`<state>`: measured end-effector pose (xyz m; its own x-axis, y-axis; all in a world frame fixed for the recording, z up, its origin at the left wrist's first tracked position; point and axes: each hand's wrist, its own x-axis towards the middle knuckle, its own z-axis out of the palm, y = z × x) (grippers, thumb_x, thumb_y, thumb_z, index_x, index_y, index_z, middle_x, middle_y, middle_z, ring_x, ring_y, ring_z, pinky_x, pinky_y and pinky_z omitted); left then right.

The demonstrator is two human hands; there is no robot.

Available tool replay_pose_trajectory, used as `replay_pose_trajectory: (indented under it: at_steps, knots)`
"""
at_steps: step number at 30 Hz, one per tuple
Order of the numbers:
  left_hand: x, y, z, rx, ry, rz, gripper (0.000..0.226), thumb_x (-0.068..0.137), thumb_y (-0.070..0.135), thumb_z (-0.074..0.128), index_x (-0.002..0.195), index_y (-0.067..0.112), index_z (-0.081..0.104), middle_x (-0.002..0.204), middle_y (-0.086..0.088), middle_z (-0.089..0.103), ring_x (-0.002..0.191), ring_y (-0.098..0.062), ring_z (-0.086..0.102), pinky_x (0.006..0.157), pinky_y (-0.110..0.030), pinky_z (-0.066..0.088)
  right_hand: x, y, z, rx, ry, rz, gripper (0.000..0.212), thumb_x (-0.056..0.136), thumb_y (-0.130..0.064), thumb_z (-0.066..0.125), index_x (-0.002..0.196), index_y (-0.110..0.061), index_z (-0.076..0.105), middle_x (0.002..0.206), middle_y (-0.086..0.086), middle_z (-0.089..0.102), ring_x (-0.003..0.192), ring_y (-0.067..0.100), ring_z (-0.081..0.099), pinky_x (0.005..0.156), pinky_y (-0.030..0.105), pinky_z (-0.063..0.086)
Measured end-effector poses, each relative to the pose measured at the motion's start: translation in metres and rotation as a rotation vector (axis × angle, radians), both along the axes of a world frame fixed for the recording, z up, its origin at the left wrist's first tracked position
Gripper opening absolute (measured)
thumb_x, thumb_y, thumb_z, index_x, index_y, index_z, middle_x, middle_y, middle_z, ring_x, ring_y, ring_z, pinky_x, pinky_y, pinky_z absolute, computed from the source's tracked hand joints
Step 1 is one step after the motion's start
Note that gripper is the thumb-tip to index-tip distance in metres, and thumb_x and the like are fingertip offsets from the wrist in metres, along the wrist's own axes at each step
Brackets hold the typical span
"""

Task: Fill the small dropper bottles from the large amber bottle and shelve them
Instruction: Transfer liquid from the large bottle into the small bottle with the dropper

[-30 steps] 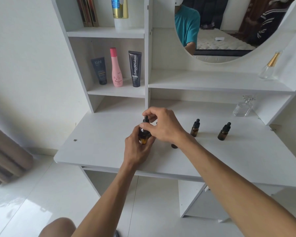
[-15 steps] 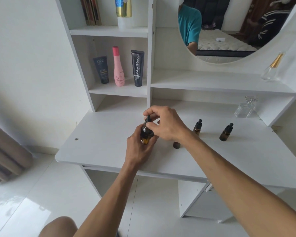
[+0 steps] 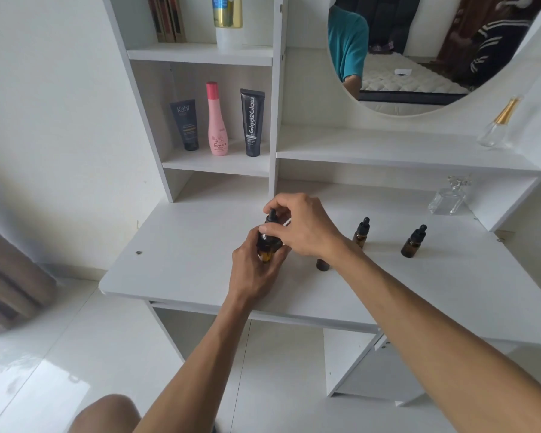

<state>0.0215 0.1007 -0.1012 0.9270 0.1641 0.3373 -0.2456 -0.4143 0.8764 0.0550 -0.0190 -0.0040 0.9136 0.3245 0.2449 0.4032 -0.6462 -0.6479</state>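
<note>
— What step is this?
— Uncapping, it appears: the left hand (image 3: 256,270) grips the amber bottle (image 3: 266,250) just above the white tabletop (image 3: 181,245), the right hand (image 3: 300,226) pinching its dropper cap (image 3: 271,217).
— And its orientation?
— Upright, long axis vertical, cap on top. Next, probably, lifting the dropper toward the small dropper bottles (image 3: 413,242).

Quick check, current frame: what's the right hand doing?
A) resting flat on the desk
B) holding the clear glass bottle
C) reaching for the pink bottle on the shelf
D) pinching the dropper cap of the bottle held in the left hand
D: the right hand pinches the black dropper cap on the amber bottle, which the left hand grips above the desk.
</note>
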Motion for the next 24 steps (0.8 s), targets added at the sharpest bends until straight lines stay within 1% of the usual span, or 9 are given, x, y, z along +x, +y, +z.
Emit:
replay_pose_trajectory:
  at_steps: [2, 4, 8, 11, 14, 17, 19, 21, 24]
  knots:
    - [0.0001, 0.0008, -0.0002, -0.003, -0.011, -0.005, 0.037, 0.083, 0.030, 0.073, 0.116, 0.021, 0.058, 0.083, 0.013, 0.067, 0.076, -0.002, 0.066, 0.067, -0.009, 0.046, 0.0015, -0.0002, 0.0008, 0.002, 0.022, 0.019, 0.027, 0.082, -0.017, 0.075, 0.107, -0.022, 0.070, 0.096, -0.004, 0.072, 0.091, 0.010, 0.067, 0.078, 0.017, 0.052]
    - [0.0003, 0.0012, 0.0002, -0.004, -0.016, -0.010, 0.039, 0.083, 0.030, 0.073, 0.118, 0.020, 0.058, 0.083, 0.011, 0.067, 0.075, -0.004, 0.066, 0.067, -0.010, 0.047, 0.0016, -0.0009, 0.0019, 0.003, 0.029, 0.023, 0.028, 0.081, -0.016, 0.073, 0.108, -0.024, 0.070, 0.098, -0.006, 0.071, 0.093, 0.008, 0.067, 0.077, 0.015, 0.051]
    - [0.0003, 0.0008, 0.0001, -0.013, -0.015, -0.004, 0.036, 0.084, 0.029, 0.074, 0.115, 0.020, 0.058, 0.085, 0.016, 0.067, 0.078, 0.001, 0.066, 0.070, -0.013, 0.050, -0.0005, -0.0022, 0.0019, 0.007, 0.023, -0.005, 0.034, 0.076, -0.031, 0.083, 0.105, -0.020, 0.071, 0.092, -0.004, 0.070, 0.085, 0.009, 0.066, 0.075, 0.015, 0.051]
    - [0.0012, -0.0007, 0.0006, -0.014, -0.020, -0.008, 0.040, 0.084, 0.031, 0.075, 0.119, 0.020, 0.058, 0.090, 0.016, 0.068, 0.080, -0.001, 0.067, 0.073, -0.016, 0.053, -0.0003, -0.0049, 0.0029, 0.031, 0.039, 0.007, 0.027, 0.079, -0.021, 0.081, 0.104, -0.018, 0.072, 0.091, -0.005, 0.071, 0.087, 0.009, 0.067, 0.073, 0.013, 0.050]
    - [0.0021, -0.0003, 0.0001, -0.019, -0.018, -0.016, 0.041, 0.084, 0.033, 0.074, 0.120, 0.021, 0.057, 0.093, 0.012, 0.070, 0.080, -0.004, 0.069, 0.074, -0.019, 0.054, 0.0004, -0.0056, 0.0053, 0.007, 0.059, 0.048, 0.028, 0.083, -0.009, 0.074, 0.109, -0.019, 0.072, 0.095, -0.005, 0.071, 0.094, 0.008, 0.067, 0.079, 0.017, 0.053]
    - [0.0014, -0.0005, 0.0005, -0.024, -0.015, -0.016, 0.038, 0.084, 0.032, 0.074, 0.117, 0.021, 0.057, 0.090, 0.013, 0.070, 0.078, -0.002, 0.068, 0.071, -0.015, 0.052, -0.0006, -0.0057, 0.0048, 0.017, 0.064, 0.054, 0.029, 0.083, -0.012, 0.074, 0.110, -0.021, 0.071, 0.097, -0.007, 0.071, 0.096, 0.006, 0.067, 0.083, 0.020, 0.055]
    - [0.0006, -0.0009, 0.0010, -0.029, -0.015, -0.017, 0.037, 0.084, 0.029, 0.074, 0.116, 0.020, 0.058, 0.086, 0.016, 0.068, 0.078, 0.001, 0.067, 0.069, -0.011, 0.049, -0.0018, -0.0049, 0.0032, 0.035, 0.047, 0.034, 0.031, 0.080, -0.024, 0.080, 0.108, -0.021, 0.071, 0.095, -0.008, 0.070, 0.091, 0.005, 0.067, 0.080, 0.017, 0.055]
    - [0.0005, -0.0008, 0.0012, -0.029, -0.015, -0.017, 0.036, 0.084, 0.027, 0.074, 0.115, 0.019, 0.058, 0.085, 0.018, 0.067, 0.078, 0.004, 0.065, 0.069, -0.007, 0.046, -0.0024, -0.0041, 0.0018, 0.038, 0.027, 0.007, 0.031, 0.077, -0.030, 0.083, 0.104, -0.019, 0.071, 0.090, -0.009, 0.070, 0.084, 0.004, 0.066, 0.073, 0.008, 0.050]
    - [0.0017, 0.0000, 0.0005, -0.030, -0.024, -0.021, 0.040, 0.083, 0.029, 0.074, 0.118, 0.020, 0.058, 0.086, 0.013, 0.068, 0.078, 0.000, 0.066, 0.069, -0.009, 0.047, -0.0019, -0.0038, 0.0031, 0.014, 0.026, 0.011, 0.026, 0.082, -0.017, 0.077, 0.107, -0.020, 0.071, 0.093, -0.009, 0.070, 0.087, 0.003, 0.065, 0.068, 0.002, 0.044]
